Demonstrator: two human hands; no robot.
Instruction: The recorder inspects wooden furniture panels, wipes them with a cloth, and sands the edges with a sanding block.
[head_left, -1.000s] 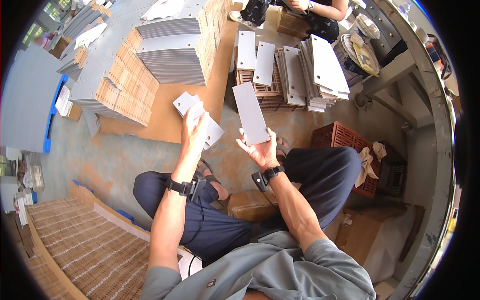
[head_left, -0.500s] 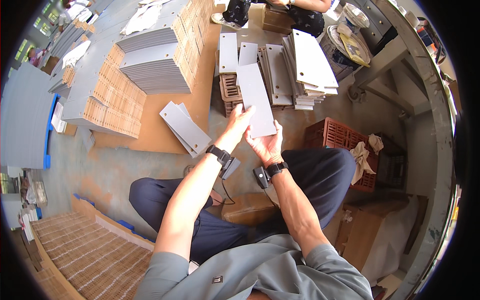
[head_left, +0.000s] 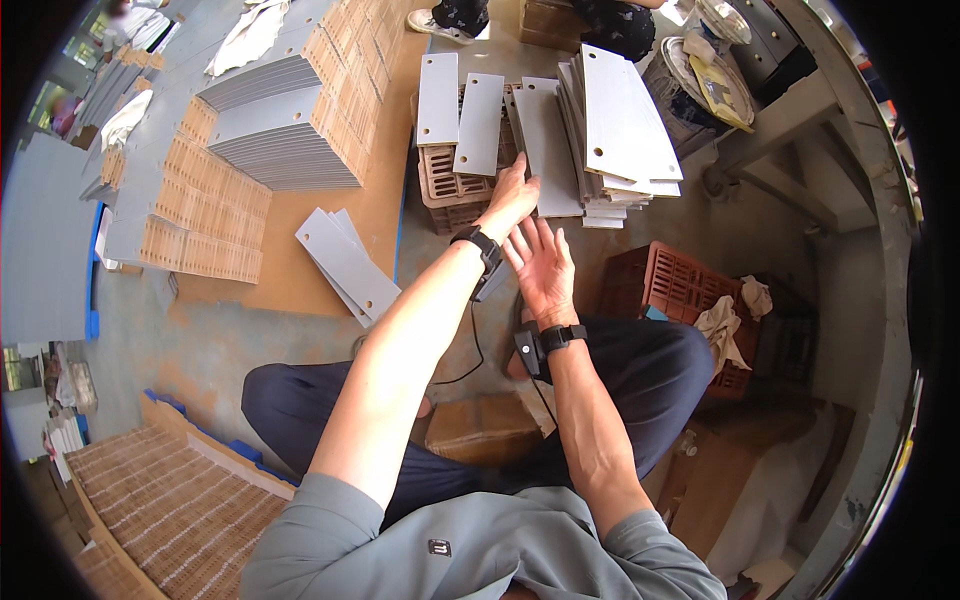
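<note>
Left hand (head_left: 512,195) seemingly rests, fingers spread, on a grey panel (head_left: 548,150) (atop crate); right hand (head_left: 543,270) open, empty.

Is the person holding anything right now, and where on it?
Nothing is gripped. The left hand rests flat on the lower edge of a grey panel leaning on the crate; the right hand is open and empty.
</note>
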